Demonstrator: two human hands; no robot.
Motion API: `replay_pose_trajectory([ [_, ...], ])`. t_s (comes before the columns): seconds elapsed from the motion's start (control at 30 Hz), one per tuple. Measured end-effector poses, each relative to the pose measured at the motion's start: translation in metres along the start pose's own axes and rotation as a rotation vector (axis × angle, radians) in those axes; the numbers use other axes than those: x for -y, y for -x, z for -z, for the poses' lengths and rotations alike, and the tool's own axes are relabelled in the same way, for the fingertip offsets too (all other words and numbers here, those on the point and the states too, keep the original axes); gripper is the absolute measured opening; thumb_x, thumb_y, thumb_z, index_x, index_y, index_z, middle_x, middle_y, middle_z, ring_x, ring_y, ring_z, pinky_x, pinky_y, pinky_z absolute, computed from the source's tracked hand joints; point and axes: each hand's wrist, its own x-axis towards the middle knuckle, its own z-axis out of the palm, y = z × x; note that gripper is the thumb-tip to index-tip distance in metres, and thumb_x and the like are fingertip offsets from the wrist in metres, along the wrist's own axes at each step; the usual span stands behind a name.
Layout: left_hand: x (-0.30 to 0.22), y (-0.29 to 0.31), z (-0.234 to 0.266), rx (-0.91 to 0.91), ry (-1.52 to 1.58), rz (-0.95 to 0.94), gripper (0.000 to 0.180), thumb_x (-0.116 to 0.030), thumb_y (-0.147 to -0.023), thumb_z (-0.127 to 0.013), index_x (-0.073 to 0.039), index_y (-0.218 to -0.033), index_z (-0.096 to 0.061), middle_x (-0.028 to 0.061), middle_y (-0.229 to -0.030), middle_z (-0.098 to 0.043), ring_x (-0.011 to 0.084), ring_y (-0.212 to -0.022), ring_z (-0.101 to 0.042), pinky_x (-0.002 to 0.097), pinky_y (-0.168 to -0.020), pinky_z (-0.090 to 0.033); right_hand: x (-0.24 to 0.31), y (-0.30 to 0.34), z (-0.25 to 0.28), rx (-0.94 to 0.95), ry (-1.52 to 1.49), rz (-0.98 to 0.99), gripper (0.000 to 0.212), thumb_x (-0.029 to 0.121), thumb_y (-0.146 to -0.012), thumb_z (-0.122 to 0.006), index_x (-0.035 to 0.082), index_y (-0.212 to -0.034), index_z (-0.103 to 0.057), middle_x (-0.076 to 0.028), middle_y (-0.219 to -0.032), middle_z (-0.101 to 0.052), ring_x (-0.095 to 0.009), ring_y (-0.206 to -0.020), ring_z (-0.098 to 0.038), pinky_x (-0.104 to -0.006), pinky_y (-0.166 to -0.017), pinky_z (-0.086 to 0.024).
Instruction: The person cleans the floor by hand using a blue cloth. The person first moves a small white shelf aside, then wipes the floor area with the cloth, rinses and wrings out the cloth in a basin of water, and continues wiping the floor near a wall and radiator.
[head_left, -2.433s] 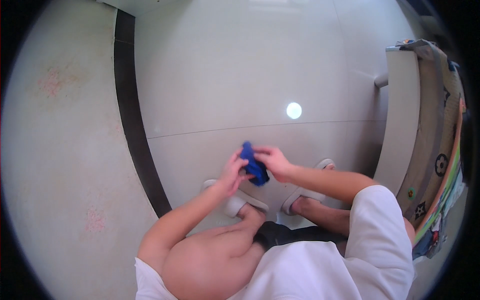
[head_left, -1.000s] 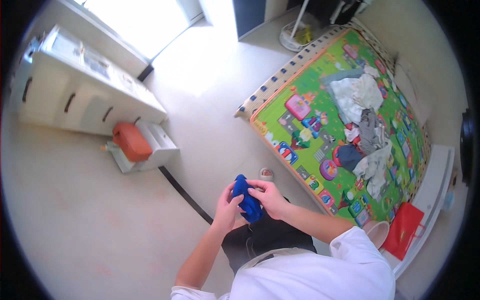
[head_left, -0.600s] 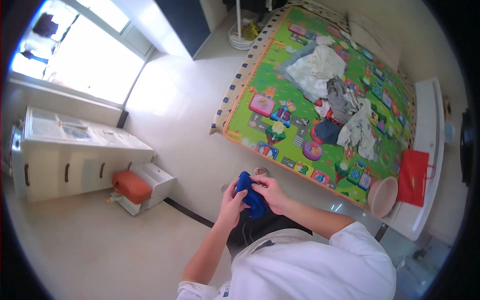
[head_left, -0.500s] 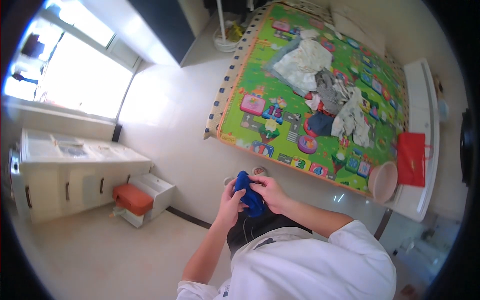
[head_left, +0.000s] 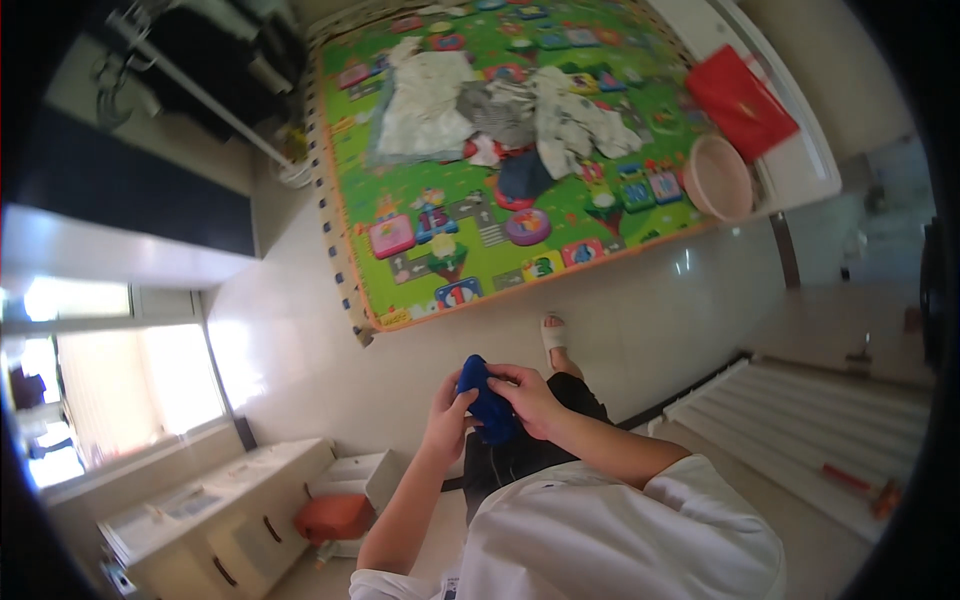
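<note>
You're pinching a small, crumpled bundle of deep-blue fabric (head_left: 488, 408) between both hands – left hand (head_left: 446, 420) closing thumb and fingers on its left side, right hand (head_left: 530, 402) gripping its upper right. You're holding it in front of your black fabric shorts (head_left: 492, 466). Beyond, rumpled white and grey clothes (head_left: 495, 112) are lying on a green, cartoon-printed mat (head_left: 563, 229) – a round pale-pink basin (head_left: 717, 180) is sitting at its right end.

Both the left hand (head_left: 447, 413) and right hand (head_left: 530, 400) grip a blue cloth (head_left: 489, 408). Ahead, clothes (head_left: 500, 115) lie heaped on a green mat (head_left: 330, 220).
</note>
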Motion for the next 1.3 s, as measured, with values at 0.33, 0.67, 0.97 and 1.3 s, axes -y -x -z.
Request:
replay_pose_trajectory([
  [0.33, 0.028, -0.048, -0.177, 0.243, -0.317, 0.091, 0.044, -0.011, -0.094, -0.058, -0.009, -0.138, -0.053, 0.0047, -0.116, -0.062, 0.0139, -0.098, -0.061, 0.0255, -0.07, -0.053, 0.041, 0.056, 0.161, -0.22, -0.294, 0.215, 0.034, 0.009, -0.099, -0.062, -0.001, -0.131, -0.062, -0.012, -0.116, -0.067, -0.017, -0.098, -0.067, -0.0274, -0.081, -0.056],
  [0.67, 0.09, -0.094, -0.408, 0.417, -0.53, 0.173, 0.046, -0.02, -0.093, -0.062, -0.011, -0.138, -0.053, 0.0047, -0.121, -0.06, 0.0153, -0.106, -0.057, 0.0293, -0.072, -0.05, 0.132, 0.132, 0.363, -0.304, -0.527, 0.26, 0.035, 0.01, -0.1, -0.06, -0.003, -0.132, -0.06, -0.011, -0.121, -0.065, -0.018, -0.109, -0.063, -0.0313, -0.092, -0.053],
  [0.97, 0.097, -0.123, -0.537, 0.462, -0.574, 0.214, 0.045, -0.021, -0.094, -0.062, -0.011, -0.138, -0.054, 0.003, -0.117, -0.062, 0.0129, -0.099, -0.06, 0.0262, -0.068, -0.049, 0.2, 0.153, 0.451, -0.401, -0.633, 0.349, 0.032, 0.011, -0.099, -0.062, -0.004, -0.127, -0.063, -0.011, -0.115, -0.067, -0.017, -0.101, -0.065, -0.0301, -0.087, -0.054],
  [1.3, 0.057, -0.208, -0.644, 0.453, -0.515, 0.193, 0.045, -0.015, -0.097, -0.054, -0.011, -0.142, -0.052, 0.0045, -0.121, -0.063, 0.0148, -0.105, -0.062, 0.0293, -0.074, -0.054, 0.32, 0.104, 0.517, -0.461, -0.6, 0.367, 0.032, 0.01, -0.099, -0.061, -0.004, -0.128, -0.062, -0.011, -0.114, -0.067, -0.017, -0.1, -0.066, -0.0308, -0.086, -0.056],
])
